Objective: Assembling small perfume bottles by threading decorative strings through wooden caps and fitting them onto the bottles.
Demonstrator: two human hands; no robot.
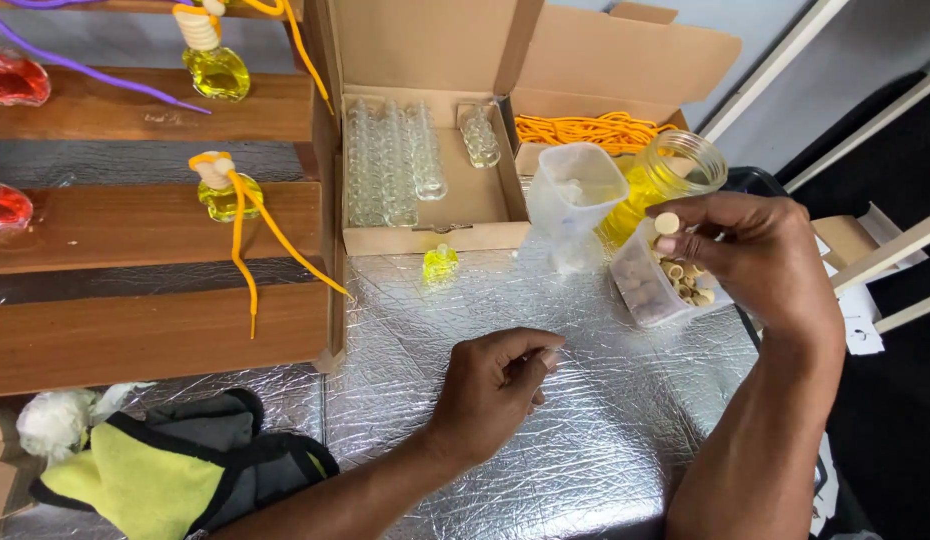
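red bottles (7, 80) cut off at left edge

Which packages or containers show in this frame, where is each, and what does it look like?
Open brown cardboard box, back centre: rows of clear glass bottles.
Second open brown cardboard box, back right: orange cords.
Clear plastic tub, under the right hand: tan wooden caps.
No labels or screens.

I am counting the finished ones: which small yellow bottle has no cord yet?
The small yellow bottle standing alone on the foil sheet, before the open box. Both yellow bottles on the wooden shelves carry orange cords.
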